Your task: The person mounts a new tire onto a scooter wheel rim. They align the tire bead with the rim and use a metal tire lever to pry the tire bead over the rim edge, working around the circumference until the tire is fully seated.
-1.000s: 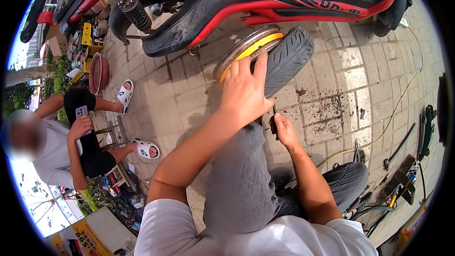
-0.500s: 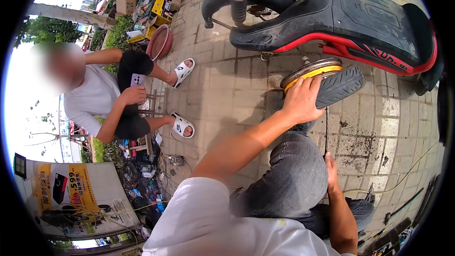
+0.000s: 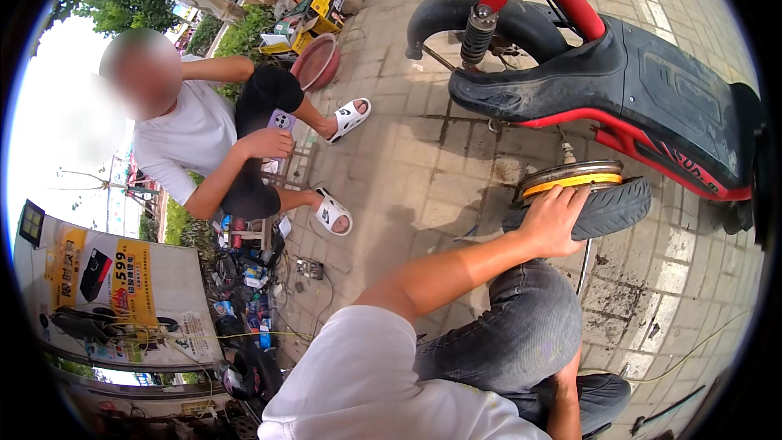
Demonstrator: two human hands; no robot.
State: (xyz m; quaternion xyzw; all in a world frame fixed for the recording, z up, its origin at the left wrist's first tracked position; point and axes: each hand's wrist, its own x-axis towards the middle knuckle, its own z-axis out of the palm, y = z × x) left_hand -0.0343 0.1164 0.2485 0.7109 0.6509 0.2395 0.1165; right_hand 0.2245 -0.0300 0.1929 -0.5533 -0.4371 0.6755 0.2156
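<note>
A small wheel stands in front of my knees, with a black treaded tire (image 3: 623,210) and a metal rim (image 3: 574,169) edged by a yellow band. My left hand (image 3: 558,222) grips its near side, fingers over the yellow band and palm against the tire. Below the tire runs a thin metal tire lever (image 3: 585,267), its lower part hidden behind my bent knee. My right hand (image 3: 568,368) is low behind that knee, in line with the lever; its fingers are mostly covered, but it appears closed around the lever.
Beyond the wheel rests a red and black electric scooter (image 3: 643,98). At left sits a person (image 3: 195,114) in white slides with a phone (image 3: 281,121). A reddish basin (image 3: 316,63), boxes (image 3: 330,4) and scattered parts (image 3: 252,277) lie around. A yellow cable (image 3: 700,346) crosses the paving.
My right hand has drawn down the lever toward my body, behind the knee. My left hand stays on the wheel, which sits slightly more level. The whole view has shifted.
</note>
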